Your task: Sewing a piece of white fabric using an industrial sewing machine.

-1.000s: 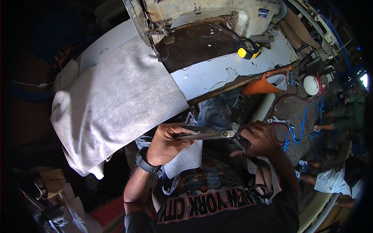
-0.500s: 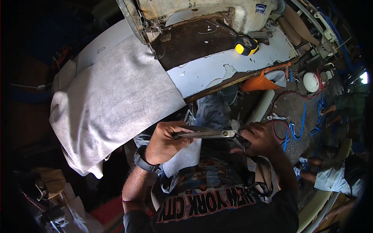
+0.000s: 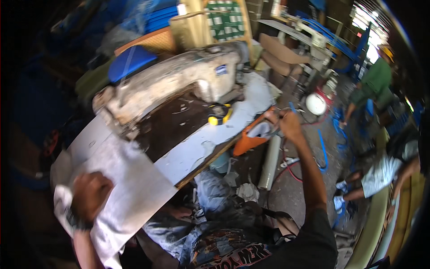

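Pale grey fabric (image 3: 127, 175) drapes over the left end of the sewing table. My left hand (image 3: 92, 193), blurred and with a watch at its wrist, rests on this cloth with the fingers curled in. Stretched out to the far right, my right hand (image 3: 291, 125) is closed beside the orange pouch (image 3: 248, 142) at the table's edge. Whatever is in its fingers is too blurred to make out. The scissors cannot be made out. An old, worn sewing machine (image 3: 165, 85) stands across the table behind the fabric.
A yellow and black tape measure (image 3: 219, 114) lies on the chipped white tabletop (image 3: 186, 154). Below the pouch leans a pale roll (image 3: 270, 163). Blue strips and a red hose lie on the floor at right, near a white round tank (image 3: 316, 104). Other people are at the right.
My hands have parted from the scissors held between them. The left went onto the fabric at left; the right reached out to the orange pouch. The view has shifted, showing more beyond the machine.
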`<state>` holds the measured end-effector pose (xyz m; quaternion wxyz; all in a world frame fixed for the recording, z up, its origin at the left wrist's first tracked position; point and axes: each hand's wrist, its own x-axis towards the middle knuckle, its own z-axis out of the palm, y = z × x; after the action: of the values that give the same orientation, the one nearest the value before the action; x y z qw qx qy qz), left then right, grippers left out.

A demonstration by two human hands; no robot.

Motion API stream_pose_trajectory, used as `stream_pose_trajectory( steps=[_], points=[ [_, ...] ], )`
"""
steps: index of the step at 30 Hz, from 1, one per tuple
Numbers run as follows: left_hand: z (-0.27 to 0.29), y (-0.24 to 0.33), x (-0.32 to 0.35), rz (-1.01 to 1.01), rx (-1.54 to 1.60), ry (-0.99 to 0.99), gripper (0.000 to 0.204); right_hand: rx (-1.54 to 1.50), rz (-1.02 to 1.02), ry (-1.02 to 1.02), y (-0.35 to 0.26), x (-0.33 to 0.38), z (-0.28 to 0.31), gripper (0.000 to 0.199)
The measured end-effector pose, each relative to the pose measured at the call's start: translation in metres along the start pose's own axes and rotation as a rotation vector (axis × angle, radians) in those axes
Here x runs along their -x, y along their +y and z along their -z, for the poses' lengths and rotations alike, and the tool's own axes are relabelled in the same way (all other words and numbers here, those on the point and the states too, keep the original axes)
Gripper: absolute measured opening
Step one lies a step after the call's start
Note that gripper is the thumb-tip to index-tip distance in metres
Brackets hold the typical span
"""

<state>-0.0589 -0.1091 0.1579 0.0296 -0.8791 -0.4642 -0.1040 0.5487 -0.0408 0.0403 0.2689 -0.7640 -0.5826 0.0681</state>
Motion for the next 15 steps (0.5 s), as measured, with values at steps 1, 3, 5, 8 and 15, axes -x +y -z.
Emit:
stream_pose_trajectory(
  steps=[1, 3, 5, 8, 15],
  points=[
    [-0.023, -0.011, -0.014, -0.062, -0.013, -0.01, 0.007, -0.113, 0.106, 0.042, 0.047, -0.034, -0.011, 0.059],
    [-0.061, -0.013, -0.046, -0.136, -0.157, -0.032, 0.021, -0.033, 0.061, -0.025, 0.062, -0.075, -0.016, 0.077],
    [-0.067, -0.002, -0.081, -0.181, 0.013, 0.068, 0.039, 0.243, 0.029, -0.018, 0.083, -0.113, -0.017, 0.081],
    [-0.053, -0.018, -0.062, 0.087, 0.203, 0.178, 0.037, 0.26, 0.097, -0.115, 0.072, -0.144, -0.032, 0.066],
    [-0.096, -0.088, 0.037, 0.375, 0.251, 0.165, 0.029, 0.41, 0.3, 0.091, -0.047, -0.081, -0.017, 0.035]
  ],
)
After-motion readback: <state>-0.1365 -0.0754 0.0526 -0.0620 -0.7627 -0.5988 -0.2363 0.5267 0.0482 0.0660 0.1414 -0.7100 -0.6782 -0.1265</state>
